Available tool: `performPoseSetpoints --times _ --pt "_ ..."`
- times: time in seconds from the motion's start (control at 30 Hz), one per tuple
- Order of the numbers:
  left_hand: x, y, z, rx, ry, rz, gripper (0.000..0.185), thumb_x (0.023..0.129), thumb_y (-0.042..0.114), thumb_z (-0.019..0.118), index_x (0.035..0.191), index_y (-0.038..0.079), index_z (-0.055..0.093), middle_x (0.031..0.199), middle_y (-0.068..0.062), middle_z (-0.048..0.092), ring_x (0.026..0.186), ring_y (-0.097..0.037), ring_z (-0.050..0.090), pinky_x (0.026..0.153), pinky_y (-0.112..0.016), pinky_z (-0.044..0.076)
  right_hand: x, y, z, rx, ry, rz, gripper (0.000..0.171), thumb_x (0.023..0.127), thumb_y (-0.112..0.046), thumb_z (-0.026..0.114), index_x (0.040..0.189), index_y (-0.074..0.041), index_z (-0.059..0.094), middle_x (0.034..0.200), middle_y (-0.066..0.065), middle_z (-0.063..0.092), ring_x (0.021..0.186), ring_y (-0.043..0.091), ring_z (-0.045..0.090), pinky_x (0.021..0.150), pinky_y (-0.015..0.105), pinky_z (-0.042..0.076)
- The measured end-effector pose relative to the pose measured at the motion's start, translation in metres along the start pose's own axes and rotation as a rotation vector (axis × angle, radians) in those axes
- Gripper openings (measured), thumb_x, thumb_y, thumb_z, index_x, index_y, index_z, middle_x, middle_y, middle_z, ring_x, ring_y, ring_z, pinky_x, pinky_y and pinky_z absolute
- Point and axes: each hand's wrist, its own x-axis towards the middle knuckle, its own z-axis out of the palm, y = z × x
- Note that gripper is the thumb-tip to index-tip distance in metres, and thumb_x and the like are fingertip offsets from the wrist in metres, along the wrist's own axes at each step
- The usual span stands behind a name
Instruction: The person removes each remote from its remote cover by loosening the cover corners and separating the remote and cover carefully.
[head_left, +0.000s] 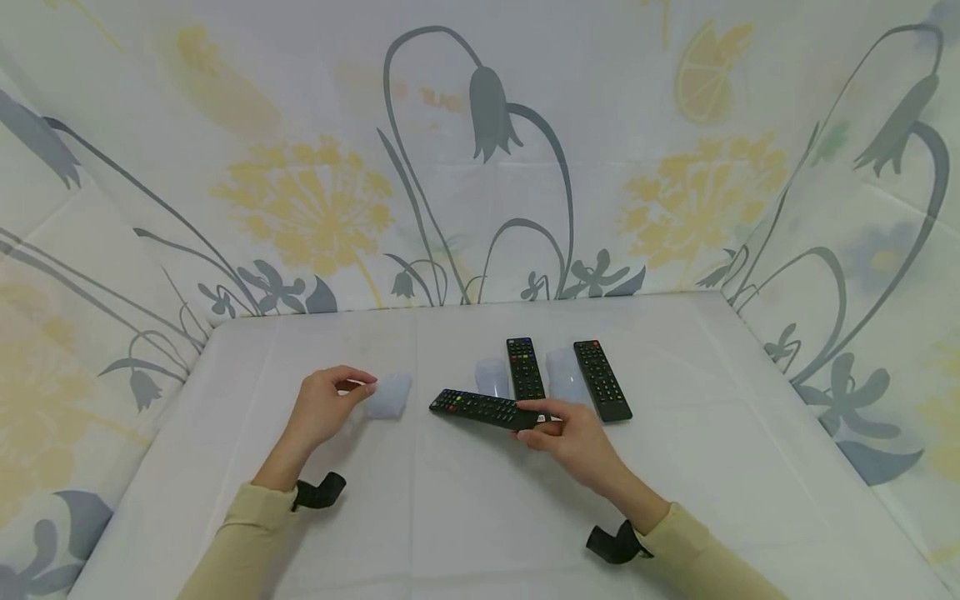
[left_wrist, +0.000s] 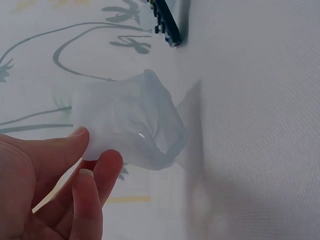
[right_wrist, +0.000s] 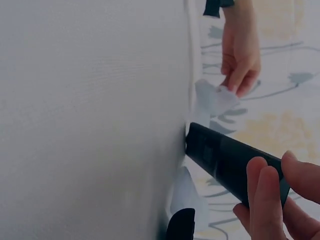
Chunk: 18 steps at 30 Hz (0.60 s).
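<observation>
The left hand point(head_left: 324, 408) pinches the near edge of a translucent silicone remote cover point(head_left: 389, 395) between thumb and fingertips; the cover lies crumpled on the white tablecloth point(head_left: 465, 517), at about 9 o'clock from the middle of the table. In the left wrist view the cover point(left_wrist: 131, 125) shows as a soft, open-mouthed sleeve, with the fingers point(left_wrist: 95, 175) curled on its rim.

The right hand point(head_left: 573, 437) grips one end of a black remote control point(head_left: 483, 408), thumb on top and fingers beneath. The remote lies crosswise near the table's middle, its free end pointing toward 9 o'clock, close to the cover but apart from it. In the right wrist view the remote point(right_wrist: 227, 162) slants across the frame, held by the fingertips point(right_wrist: 265, 200).

At 12 to 1 o'clock from the held remote lie a second remote point(head_left: 525, 367) and a third remote point(head_left: 602, 380), each lengthwise, each with a clear cover just to its left: one cover point(head_left: 491, 377) and another cover point(head_left: 564, 377).
</observation>
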Motion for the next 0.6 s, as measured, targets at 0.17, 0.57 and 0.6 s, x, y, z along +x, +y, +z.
performPoseSetpoints --times 0.17,0.57,0.6 --pt "0.001 0.003 0.001 -0.009 0.007 -0.004 0.012 0.089 0.011 0.075 0.100 0.007 0.077 0.099 -0.011 0.074 0.093 -0.030 0.068 0.064 -0.034 0.048 0.001 -0.002 0.011 -0.117 0.080 -0.027 0.033 0.076 -0.010 0.086 0.105 -0.007 0.073 0.103 0.012 0.073 0.076 0.014 0.071 0.062 0.025 0.051" --pt "0.003 0.004 0.011 -0.028 -0.037 0.037 0.010 0.087 0.011 0.078 0.096 0.007 0.078 0.096 -0.005 0.074 0.093 -0.027 0.068 0.064 -0.031 0.051 0.006 -0.005 0.037 -0.091 0.096 0.069 0.012 0.089 -0.014 0.076 0.100 -0.010 0.074 0.096 0.003 0.073 0.078 0.016 0.072 0.068 0.026 0.056" --pt "0.003 0.004 0.011 -0.028 -0.036 0.034 0.009 0.087 0.011 0.078 0.095 0.008 0.078 0.095 -0.004 0.074 0.093 -0.026 0.068 0.063 -0.031 0.050 0.007 -0.006 0.038 -0.061 0.078 0.092 0.012 0.090 -0.013 0.074 0.100 -0.008 0.073 0.093 0.003 0.073 0.078 0.016 0.073 0.069 0.026 0.057"
